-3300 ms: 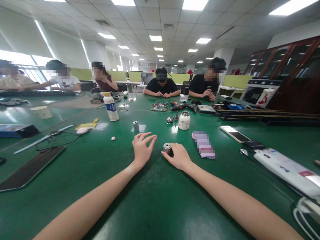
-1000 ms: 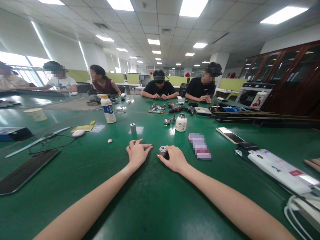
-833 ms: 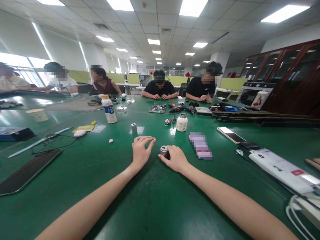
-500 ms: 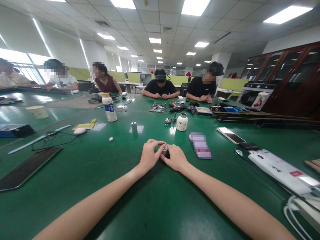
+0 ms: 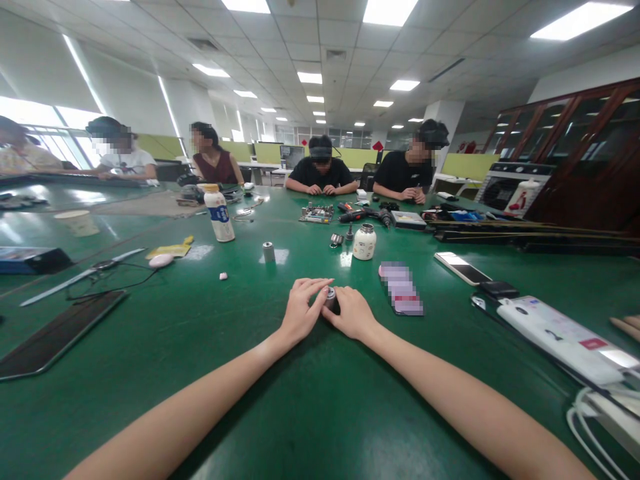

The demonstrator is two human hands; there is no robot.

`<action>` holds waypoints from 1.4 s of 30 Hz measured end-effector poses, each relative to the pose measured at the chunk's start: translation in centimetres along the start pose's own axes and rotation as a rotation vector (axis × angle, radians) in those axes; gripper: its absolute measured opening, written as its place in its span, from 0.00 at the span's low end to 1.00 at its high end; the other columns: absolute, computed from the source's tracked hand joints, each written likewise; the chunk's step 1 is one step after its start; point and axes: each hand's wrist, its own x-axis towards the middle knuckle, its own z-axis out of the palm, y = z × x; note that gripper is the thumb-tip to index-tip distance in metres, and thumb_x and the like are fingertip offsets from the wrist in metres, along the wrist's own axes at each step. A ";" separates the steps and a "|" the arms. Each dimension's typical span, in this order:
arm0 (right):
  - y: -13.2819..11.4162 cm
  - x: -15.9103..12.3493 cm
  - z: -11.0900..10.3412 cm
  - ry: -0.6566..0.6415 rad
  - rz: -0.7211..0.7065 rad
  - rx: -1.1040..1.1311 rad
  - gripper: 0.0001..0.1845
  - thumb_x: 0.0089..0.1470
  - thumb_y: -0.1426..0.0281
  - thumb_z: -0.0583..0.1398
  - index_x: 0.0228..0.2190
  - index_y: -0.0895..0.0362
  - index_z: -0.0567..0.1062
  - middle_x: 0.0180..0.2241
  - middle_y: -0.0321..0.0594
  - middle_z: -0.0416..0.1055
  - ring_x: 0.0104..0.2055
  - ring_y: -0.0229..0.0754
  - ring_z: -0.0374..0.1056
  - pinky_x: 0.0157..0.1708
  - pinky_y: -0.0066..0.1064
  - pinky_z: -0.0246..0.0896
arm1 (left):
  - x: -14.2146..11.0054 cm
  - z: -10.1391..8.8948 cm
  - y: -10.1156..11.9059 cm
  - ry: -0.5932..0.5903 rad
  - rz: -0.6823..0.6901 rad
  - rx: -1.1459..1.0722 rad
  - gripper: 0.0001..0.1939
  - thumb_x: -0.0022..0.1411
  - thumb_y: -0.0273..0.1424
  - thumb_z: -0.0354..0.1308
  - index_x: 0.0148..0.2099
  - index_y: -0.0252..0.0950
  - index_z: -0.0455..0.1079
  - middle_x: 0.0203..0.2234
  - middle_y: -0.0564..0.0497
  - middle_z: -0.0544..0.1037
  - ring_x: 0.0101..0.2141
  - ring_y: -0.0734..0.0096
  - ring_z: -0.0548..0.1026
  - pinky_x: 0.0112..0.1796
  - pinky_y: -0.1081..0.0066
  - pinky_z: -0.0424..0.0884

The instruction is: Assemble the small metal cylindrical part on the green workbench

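Between my two hands a small grey metal cylinder (image 5: pixel 331 295) stands upright on the green table (image 5: pixel 320 387). My left hand (image 5: pixel 306 303) holds it from the left, its thumb against the near side and its fingers reaching over the far side. From the right, my right hand (image 5: pixel 353 312) closes around its lower part, with the thumb in front. Fingers hide much of the cylinder's side; its top shows. A similar grey cylinder (image 5: pixel 269 252) stands apart, farther back on the left.
A cream jar (image 5: pixel 365 243) stands behind my hands, beside small metal parts (image 5: pixel 336 240). A phone (image 5: pixel 401 288) lies to the right, a tablet (image 5: pixel 60 333) to the left. Farther back are a bottle (image 5: pixel 219 213), a circuit board (image 5: pixel 317 213) and a power drill (image 5: pixel 365 215). Several people sit around the table.
My left fingers have straightened and lifted slightly over the cylinder's top. My right hand keeps its hold, and the cylinder stays in place.
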 end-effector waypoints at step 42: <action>-0.1 0.0 0.0 -0.001 0.005 -0.012 0.22 0.61 0.55 0.54 0.42 0.61 0.72 0.39 0.48 0.74 0.42 0.49 0.67 0.41 0.38 0.58 | 0.9 -0.5 0.5 0.039 -0.035 0.166 0.07 0.62 0.35 0.59 0.40 0.44 0.79 0.34 0.50 0.81 0.42 0.61 0.72 0.47 0.58 0.65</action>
